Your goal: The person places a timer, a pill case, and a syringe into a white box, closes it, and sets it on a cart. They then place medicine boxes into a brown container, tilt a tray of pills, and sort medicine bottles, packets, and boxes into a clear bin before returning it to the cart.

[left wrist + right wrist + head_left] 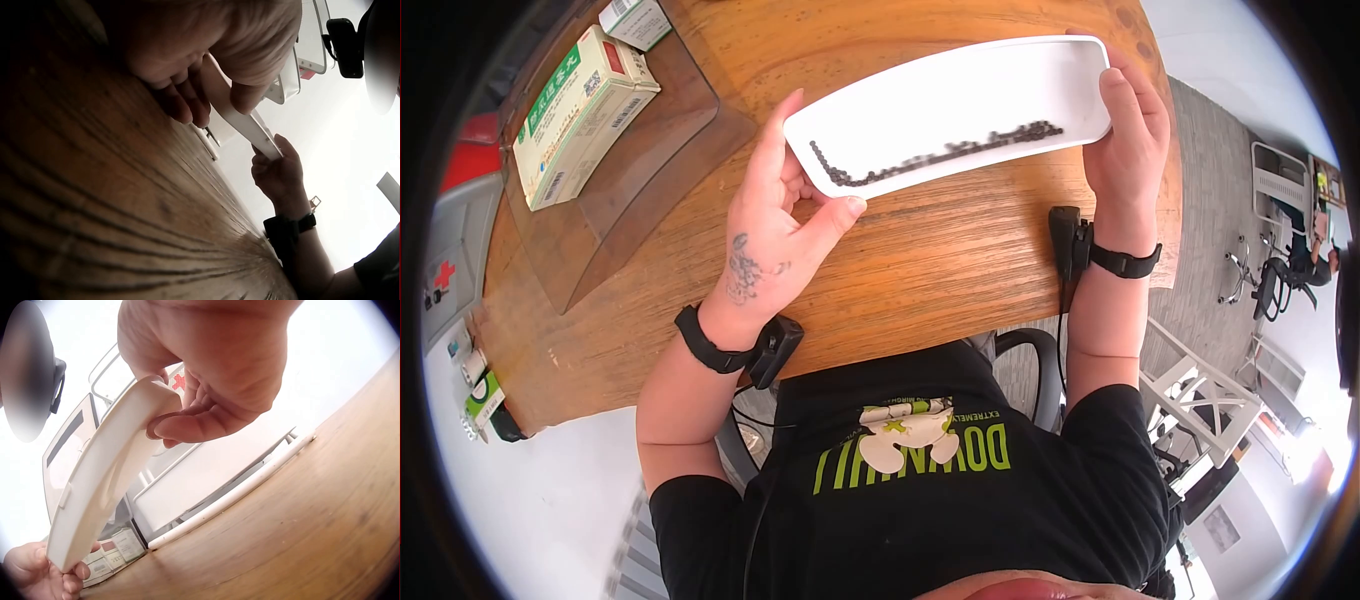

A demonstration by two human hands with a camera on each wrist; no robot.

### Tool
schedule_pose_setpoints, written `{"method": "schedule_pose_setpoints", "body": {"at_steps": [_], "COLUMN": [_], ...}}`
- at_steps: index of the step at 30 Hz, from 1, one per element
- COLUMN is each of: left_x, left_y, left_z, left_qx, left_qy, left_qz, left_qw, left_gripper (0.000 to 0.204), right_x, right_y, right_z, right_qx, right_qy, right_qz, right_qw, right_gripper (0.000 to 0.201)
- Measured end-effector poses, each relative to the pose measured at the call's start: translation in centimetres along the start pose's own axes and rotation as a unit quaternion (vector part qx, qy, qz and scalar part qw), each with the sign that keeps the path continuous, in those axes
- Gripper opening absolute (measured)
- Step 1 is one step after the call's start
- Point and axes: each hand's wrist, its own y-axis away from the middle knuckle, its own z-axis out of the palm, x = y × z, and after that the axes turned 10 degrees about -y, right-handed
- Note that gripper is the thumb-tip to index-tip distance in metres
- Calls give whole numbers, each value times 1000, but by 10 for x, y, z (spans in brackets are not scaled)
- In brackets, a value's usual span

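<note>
A long, shallow white tray [960, 100] with rounded corners is held up over the wooden table. Small dark round pellets [945, 155] lie gathered in a line along its near side and up its left end. My left hand [775, 230] grips the tray's left end, thumb on the near corner and fingers underneath. At the other end my right hand [1128, 140] holds the tray with its thumb at the rim. In the right wrist view the tray's underside [103, 469] slants down from the right hand [212, 375] to the left hand [50, 572].
A translucent brown panel [670, 150] lies on the table [930, 260] at left, with a green-and-white medicine box [585, 115] and a smaller white box [635, 22] on it. Beyond the table's right edge are a white chair [1200, 390] and a seated person [1305, 265].
</note>
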Motion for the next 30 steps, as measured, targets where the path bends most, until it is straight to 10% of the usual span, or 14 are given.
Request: {"method": "schedule_pose_setpoints", "body": {"at_steps": [30], "left_x": [-4], "left_y": [2], "left_z": [-1], "left_qx": [-22], "left_qy": [20], "left_qz": [23], "left_qw": [999], "left_gripper": [82], "right_x": [-2], "right_y": [3], "right_z": [10], "right_qx": [40], "right_qy": [124], "right_qz": [-48], "right_qw": [990], "right_gripper": [54]}}
